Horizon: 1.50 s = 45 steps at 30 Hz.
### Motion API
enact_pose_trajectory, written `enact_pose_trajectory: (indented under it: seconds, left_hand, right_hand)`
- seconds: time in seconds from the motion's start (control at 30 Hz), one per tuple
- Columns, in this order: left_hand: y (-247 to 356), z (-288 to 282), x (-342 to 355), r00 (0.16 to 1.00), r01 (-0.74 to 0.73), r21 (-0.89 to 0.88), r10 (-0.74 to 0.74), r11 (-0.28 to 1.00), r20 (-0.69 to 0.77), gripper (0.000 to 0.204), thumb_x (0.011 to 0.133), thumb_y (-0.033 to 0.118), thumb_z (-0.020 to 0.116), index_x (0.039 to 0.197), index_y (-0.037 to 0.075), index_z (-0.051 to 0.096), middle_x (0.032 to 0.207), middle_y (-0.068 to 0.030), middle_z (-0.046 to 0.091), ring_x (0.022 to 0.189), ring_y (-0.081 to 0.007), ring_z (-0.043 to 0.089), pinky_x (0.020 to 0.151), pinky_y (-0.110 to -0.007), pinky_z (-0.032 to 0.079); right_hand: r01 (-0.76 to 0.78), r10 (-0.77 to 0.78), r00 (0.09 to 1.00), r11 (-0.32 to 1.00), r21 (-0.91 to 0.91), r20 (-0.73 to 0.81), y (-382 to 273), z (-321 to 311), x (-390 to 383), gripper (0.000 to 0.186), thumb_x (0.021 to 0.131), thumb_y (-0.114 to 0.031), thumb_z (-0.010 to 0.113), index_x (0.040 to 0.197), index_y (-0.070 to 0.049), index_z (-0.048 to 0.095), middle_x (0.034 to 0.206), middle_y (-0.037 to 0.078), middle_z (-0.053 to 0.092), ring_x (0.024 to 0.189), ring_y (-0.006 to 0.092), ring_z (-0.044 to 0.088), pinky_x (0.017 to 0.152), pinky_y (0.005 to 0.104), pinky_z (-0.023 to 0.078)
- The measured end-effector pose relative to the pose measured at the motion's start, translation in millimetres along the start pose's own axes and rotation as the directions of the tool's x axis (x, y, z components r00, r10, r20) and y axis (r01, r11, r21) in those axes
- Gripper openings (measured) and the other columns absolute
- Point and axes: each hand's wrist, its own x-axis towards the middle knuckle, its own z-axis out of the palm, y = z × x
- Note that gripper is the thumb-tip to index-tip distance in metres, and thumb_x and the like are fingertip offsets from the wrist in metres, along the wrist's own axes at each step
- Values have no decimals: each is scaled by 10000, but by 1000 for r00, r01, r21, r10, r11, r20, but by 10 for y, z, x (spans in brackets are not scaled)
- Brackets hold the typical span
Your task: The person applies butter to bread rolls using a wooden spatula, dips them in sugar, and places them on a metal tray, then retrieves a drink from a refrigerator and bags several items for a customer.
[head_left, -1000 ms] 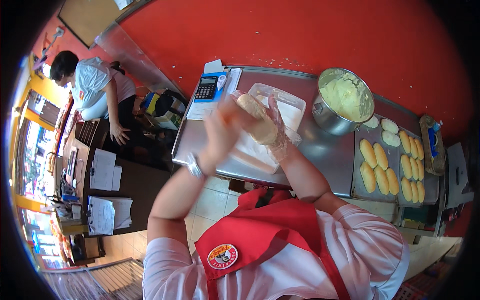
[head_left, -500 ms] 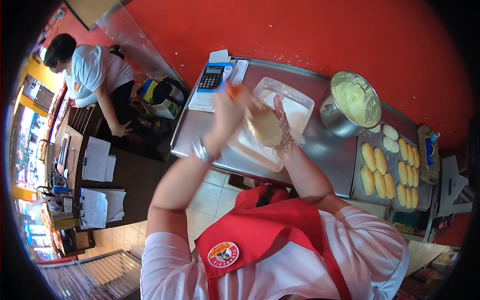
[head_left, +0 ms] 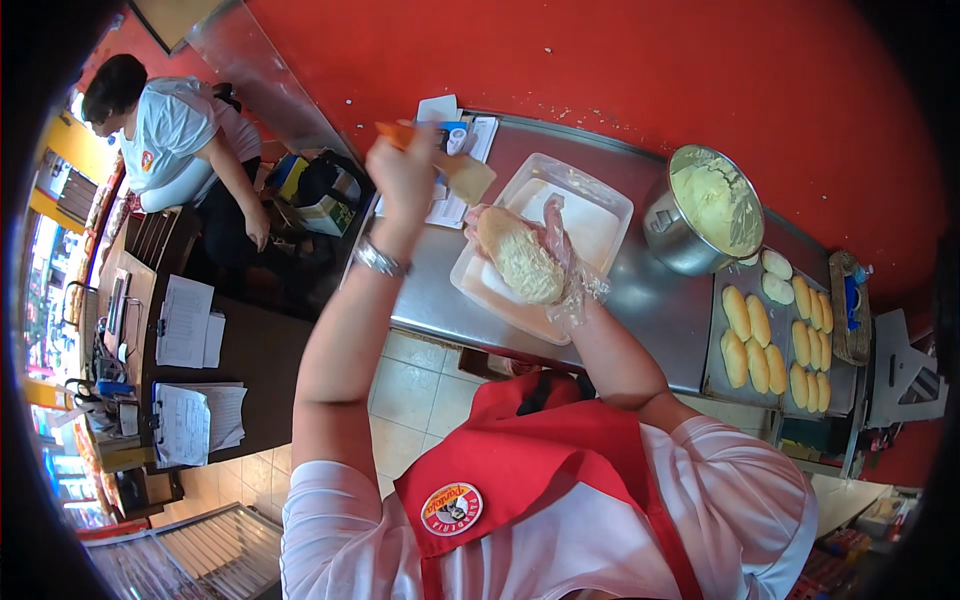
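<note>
My left hand (head_left: pixel 400 185), a metal bracelet at its wrist, is closed around the orange handle of a spatula (head_left: pixel 470 180). The pale flat blade hangs just beyond one end of a bread roll (head_left: pixel 522 262). My right hand (head_left: pixel 566 258), in a clear plastic glove, grips the roll, whose upper face carries a pale creamy spread. Beneath the roll lies a translucent plastic tub (head_left: pixel 622 212) with white material in it. A steel pot (head_left: pixel 668 240) to the right holds pale yellow cream (head_left: pixel 712 205).
A tray (head_left: pixel 712 372) of several rolls (head_left: pixel 738 315) lies on the steel table (head_left: pixel 640 330) at right, beside a woven basket (head_left: pixel 850 335). Papers (head_left: pixel 482 140) lie at the far left. A co-worker (head_left: pixel 185 140) leans on the dark counter (head_left: pixel 280 370) at left.
My left hand has swung left and up with the spatula, away from the roll. The roll's spread-covered face now shows more fully in my right hand. The co-worker's arm has shifted slightly.
</note>
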Motion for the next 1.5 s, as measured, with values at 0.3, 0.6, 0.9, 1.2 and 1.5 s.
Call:
enact_pose_trajectory:
  seconds: [0.3,0.6,0.9,1.2,1.5]
  left_hand:
    - [533,-643,-1495,602,-745,-62,709,664,367,178,749,70,685,689,132,529,680,-12,533,575,-175,550,480,-303,448]
    - [64,-1659,-1730,999,38,160,-31,986,-41,246,897,43,617,675,14,518,671,-1,480,637,-71,439,582,-238,337]
    - [-177,-2343,-2367,912,338,102,-299,936,-280,293,899,36,621,642,22,480,649,1,449,613,-76,406,569,-245,319]
    - [-139,-2319,-2444,868,375,-47,-368,926,-333,240,907,67,614,703,67,489,668,28,467,603,-28,424,532,-194,339]
    - [96,-2465,-2424,918,265,169,-194,949,-347,287,852,74,668,618,17,511,640,-31,476,593,-107,444,545,-278,342]
  right_hand:
    - [195,-234,955,959,-205,-182,-350,-272,83,888,861,-712,436,1372,15,435,1250,173,590,1037,277,642,912,396,534]
    - [-187,-126,978,-880,-437,-163,167,-941,129,802,953,-499,396,1480,60,169,1535,216,235,1441,344,195,1189,404,133]
    - [-109,-612,783,43,-993,-113,236,-1054,211,349,962,-215,462,1182,28,585,1239,211,587,1161,330,550,1030,408,404]
    - [-435,-590,806,-538,-722,-45,447,-877,36,190,893,-210,516,894,-44,610,850,183,614,867,363,590,768,475,441]
    - [-256,-20,912,752,-607,-409,-3,-1125,-127,262,936,-238,587,1110,-49,640,940,88,677,810,193,665,715,376,562]
